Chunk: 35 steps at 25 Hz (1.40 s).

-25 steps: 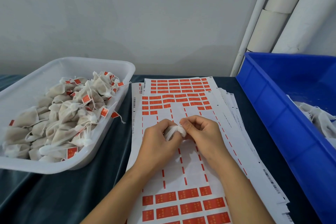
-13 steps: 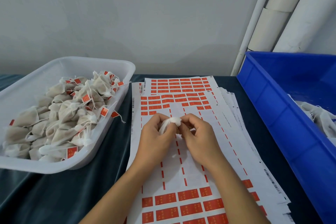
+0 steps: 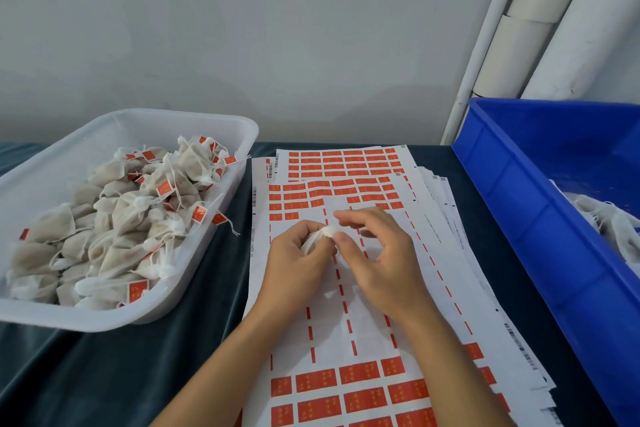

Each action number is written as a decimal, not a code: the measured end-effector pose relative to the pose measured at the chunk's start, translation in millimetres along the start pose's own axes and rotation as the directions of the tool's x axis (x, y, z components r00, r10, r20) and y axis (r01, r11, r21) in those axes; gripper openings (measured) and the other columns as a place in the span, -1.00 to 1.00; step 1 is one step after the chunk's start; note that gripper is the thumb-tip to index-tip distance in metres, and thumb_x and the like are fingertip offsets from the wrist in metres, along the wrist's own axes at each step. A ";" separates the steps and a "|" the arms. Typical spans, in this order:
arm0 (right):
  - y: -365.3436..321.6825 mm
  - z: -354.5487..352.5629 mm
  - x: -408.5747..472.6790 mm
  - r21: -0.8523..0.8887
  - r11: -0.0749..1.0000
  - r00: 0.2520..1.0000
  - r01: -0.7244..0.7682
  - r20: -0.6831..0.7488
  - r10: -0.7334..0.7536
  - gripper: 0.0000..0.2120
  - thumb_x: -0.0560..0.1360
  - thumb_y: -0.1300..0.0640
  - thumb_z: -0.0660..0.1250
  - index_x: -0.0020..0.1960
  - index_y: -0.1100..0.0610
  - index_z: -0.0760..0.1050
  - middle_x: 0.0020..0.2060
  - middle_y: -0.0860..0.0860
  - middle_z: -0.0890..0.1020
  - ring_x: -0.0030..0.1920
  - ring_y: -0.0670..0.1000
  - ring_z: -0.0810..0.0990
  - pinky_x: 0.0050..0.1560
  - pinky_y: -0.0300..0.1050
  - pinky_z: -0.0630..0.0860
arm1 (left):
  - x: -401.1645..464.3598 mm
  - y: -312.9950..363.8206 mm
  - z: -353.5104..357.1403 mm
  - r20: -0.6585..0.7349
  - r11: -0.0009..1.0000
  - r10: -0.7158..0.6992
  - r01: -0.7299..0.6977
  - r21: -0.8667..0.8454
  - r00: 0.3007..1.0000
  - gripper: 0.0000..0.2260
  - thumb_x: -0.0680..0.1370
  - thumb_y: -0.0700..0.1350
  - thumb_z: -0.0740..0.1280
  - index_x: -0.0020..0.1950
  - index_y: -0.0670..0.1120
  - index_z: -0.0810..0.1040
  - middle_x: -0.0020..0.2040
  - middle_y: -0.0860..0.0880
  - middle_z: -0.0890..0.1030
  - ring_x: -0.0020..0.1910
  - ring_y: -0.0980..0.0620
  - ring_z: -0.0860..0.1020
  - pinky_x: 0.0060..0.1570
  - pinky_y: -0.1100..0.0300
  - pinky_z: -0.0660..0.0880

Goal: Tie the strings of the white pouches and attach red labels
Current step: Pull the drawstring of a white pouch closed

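Pouch [image 3: 317, 240], white and small, sits bunched between both hands above the top label sheet [image 3: 367, 319], over the stripped middle part where only red dashes remain. The left hand [image 3: 294, 267] has its fingers curled round the pouch body, so most of it is hidden. The right hand [image 3: 377, 253] pinches the gathered neck of the pouch between thumb and forefinger, its other fingers bent and raised off the sheet. Whether a string runs between the fingers cannot be told.

Red labels [image 3: 332, 380] fill the near rows of the sheet, and more fill its far rows; further sheets lie fanned under it. Left of the sheet stands a clear tray [image 3: 207, 121] heaped with tied pouches [image 3: 131, 218] carrying red tags. Right of the sheet is a blue bin [image 3: 540, 218] with a few white pouches [image 3: 620, 229] inside. All rest on a dark cloth [image 3: 104, 374].
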State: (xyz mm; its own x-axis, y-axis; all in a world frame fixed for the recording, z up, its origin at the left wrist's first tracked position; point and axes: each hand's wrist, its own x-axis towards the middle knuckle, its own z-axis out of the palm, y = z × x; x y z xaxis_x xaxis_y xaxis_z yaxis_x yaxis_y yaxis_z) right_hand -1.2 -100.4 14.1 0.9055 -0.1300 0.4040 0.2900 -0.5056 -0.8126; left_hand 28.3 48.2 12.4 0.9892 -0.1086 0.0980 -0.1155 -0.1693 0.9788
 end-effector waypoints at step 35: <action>6.4 6.7 -6.0 -0.353 0.908 0.964 0.228 -0.050 -0.261 -0.79 0.56 0.04 0.47 0.17 0.04 0.64 0.05 -0.06 0.73 0.04 -0.10 0.69 0.11 -0.28 0.59 | 0.2 2.0 -0.6 0.092 0.998 -0.053 0.055 -0.023 0.994 -0.71 0.68 0.03 0.32 -0.17 0.03 0.71 -0.23 0.04 0.69 -0.17 0.10 0.66 -0.07 0.19 0.53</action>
State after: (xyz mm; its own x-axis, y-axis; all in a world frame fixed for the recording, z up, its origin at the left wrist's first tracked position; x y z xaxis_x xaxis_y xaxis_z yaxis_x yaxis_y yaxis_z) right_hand -2.7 -97.1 3.7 0.7814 -0.0358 0.6230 0.3602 -0.7894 -0.4972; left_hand 28.3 48.4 14.5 0.9816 -0.1889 0.0292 -0.0588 -0.1527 0.9865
